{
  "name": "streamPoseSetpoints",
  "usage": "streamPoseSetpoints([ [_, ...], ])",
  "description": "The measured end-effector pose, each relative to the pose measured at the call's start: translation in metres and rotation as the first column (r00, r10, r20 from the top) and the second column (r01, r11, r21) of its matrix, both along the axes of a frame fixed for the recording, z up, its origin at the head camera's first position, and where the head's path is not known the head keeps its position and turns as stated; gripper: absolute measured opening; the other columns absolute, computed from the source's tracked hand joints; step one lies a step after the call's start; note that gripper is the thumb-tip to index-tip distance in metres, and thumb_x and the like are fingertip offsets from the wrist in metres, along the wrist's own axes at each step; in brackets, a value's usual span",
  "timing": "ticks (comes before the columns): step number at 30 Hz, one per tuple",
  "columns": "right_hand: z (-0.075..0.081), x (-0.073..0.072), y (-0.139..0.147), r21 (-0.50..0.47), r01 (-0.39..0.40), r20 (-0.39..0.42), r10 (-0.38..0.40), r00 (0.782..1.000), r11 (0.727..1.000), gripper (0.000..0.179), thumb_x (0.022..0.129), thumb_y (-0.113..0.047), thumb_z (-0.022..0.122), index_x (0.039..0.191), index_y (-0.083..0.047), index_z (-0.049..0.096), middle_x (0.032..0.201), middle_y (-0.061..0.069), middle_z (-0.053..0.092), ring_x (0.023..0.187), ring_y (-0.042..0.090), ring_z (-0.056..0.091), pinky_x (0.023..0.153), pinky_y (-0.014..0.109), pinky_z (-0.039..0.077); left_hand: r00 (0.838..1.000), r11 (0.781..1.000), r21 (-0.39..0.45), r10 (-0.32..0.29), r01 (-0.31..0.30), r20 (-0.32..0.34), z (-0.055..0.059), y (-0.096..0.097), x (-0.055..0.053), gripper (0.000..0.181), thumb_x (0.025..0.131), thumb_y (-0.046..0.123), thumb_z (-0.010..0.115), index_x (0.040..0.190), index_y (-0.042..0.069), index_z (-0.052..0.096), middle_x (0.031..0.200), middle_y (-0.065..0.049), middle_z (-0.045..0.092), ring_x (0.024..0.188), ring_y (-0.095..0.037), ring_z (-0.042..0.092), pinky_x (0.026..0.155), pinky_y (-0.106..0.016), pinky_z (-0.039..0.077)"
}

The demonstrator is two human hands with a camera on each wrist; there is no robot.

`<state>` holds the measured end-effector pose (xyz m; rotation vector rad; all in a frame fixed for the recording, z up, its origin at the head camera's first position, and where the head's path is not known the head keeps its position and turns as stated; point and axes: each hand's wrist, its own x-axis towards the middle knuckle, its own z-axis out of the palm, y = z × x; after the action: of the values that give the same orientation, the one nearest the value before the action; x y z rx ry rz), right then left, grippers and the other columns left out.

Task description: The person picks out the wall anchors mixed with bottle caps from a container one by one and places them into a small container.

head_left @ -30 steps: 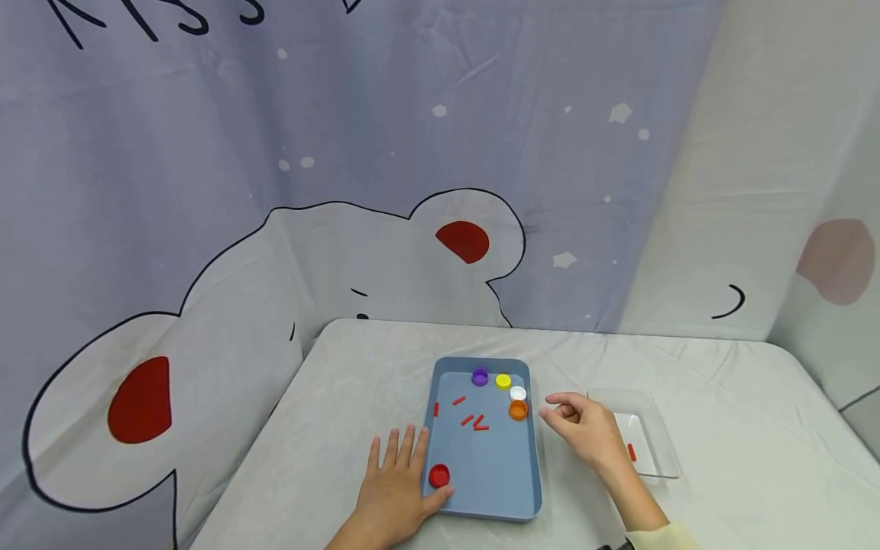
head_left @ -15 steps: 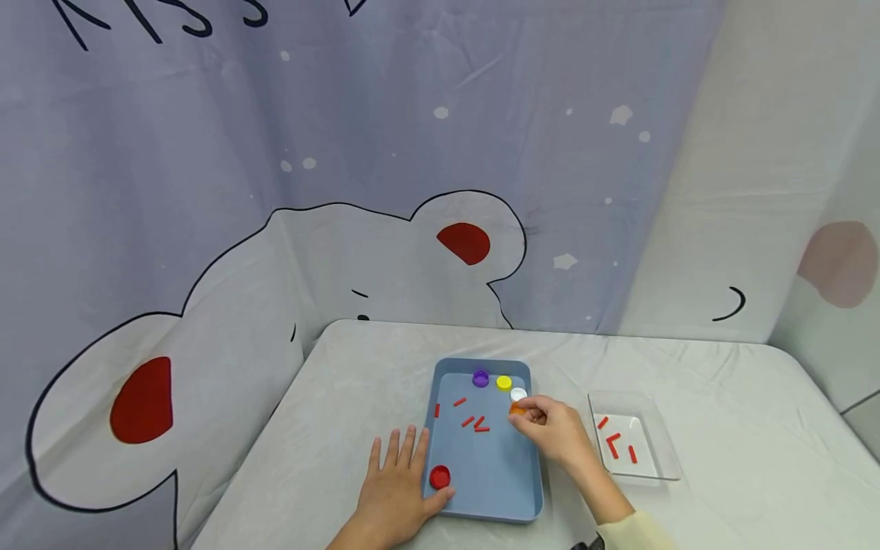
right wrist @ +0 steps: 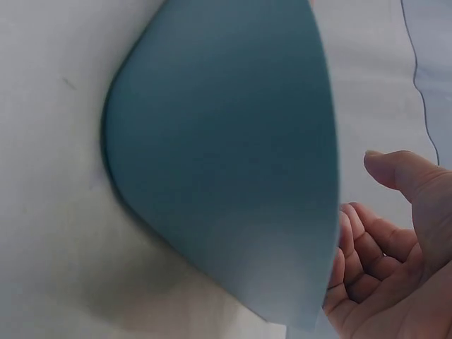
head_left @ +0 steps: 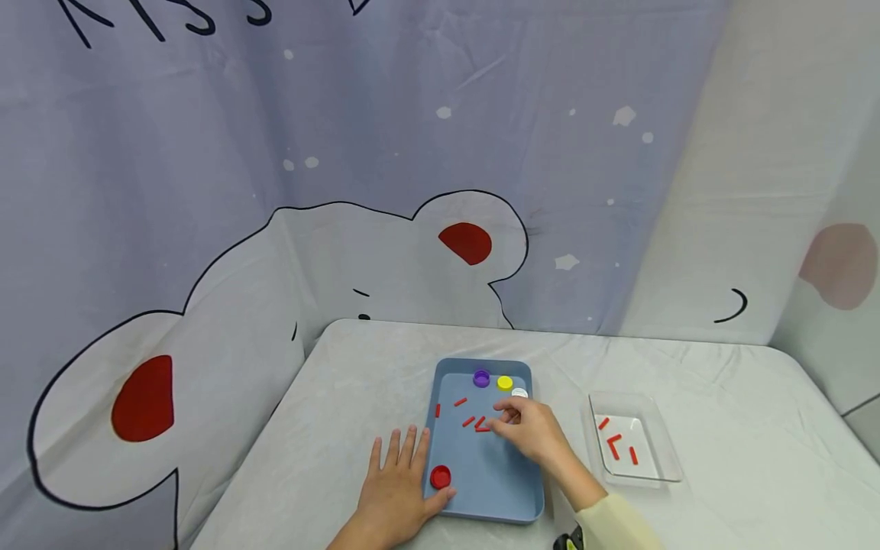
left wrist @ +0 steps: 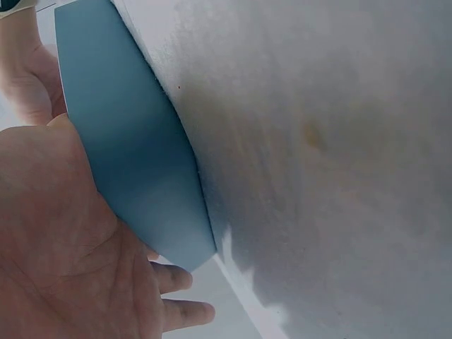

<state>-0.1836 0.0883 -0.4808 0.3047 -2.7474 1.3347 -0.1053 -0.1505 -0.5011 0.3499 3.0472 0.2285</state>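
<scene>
In the head view my left hand (head_left: 395, 489) lies with fingers spread beside a blue-grey tray (head_left: 505, 496), its thumb over the tray's near left rim. Close by is a red bottle-cap-like piece (head_left: 441, 477). Above the tray's middle is my right hand (head_left: 531, 431), its thumb and forefinger parted near several short red sticks (head_left: 469, 421). Between those fingers I see nothing held. Purple (head_left: 481, 379), yellow (head_left: 505, 383) and white (head_left: 519, 393) caps lie at the tray's far end; the orange one is hidden behind the right hand. Both wrist views show the tray's outer wall (right wrist: 226, 141).
A clear plastic box (head_left: 656, 439) stands right of the tray with several red sticks (head_left: 614, 438) inside. White cloth (head_left: 357, 382) covers the table. A printed curtain (head_left: 385, 114) hangs behind the table.
My right hand has moved left from beside the clear box, past the orange cap, to the red sticks in the tray. Sticks in the box have come into view. The left hand stays put.
</scene>
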Motion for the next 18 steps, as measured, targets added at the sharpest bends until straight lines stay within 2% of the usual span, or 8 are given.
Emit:
streamPoseSetpoints([
  [7,-0.005,-0.007,-0.009,0.044,-0.030,-0.007,0.031,1.000,0.999,0.032,0.080,-0.025,0.086,0.104,-0.005,0.076,0.080,-0.004,0.064,0.069,0.008,0.056,0.061,0.026,0.047,1.000,1.000,-0.016,0.005,-0.005,0.007,-0.001,0.000,-0.001,0.099,0.090,0.075,0.050,0.159,0.008,0.031,0.163,-0.016,0.032,0.150,-0.044,0.025,0.118,-0.067,0.009],
  [13,-0.009,-0.011,-0.017,0.073,-0.063,-0.019,0.064,0.998,0.995,0.032,0.079,-0.024,0.087,0.103,-0.006,0.075,0.089,0.004,0.068,0.079,0.017,0.063,0.070,0.034,0.052,1.000,1.000,-0.020,-0.002,0.002,-0.002,-0.002,-0.001,-0.001,0.099,0.090,0.076,0.049,0.159,0.008,0.032,0.163,-0.016,0.033,0.150,-0.044,0.026,0.118,-0.067,0.010],
  [18,-0.010,-0.012,-0.023,0.126,-0.069,-0.022,0.072,0.997,0.990,0.034,0.078,-0.027,0.086,0.103,-0.006,0.075,0.092,0.006,0.070,0.086,0.022,0.064,0.075,0.039,0.053,1.000,1.000,-0.021,-0.002,0.002,0.003,-0.002,-0.001,-0.001,0.099,0.089,0.077,0.049,0.159,0.008,0.032,0.163,-0.016,0.033,0.150,-0.043,0.025,0.118,-0.067,0.010],
])
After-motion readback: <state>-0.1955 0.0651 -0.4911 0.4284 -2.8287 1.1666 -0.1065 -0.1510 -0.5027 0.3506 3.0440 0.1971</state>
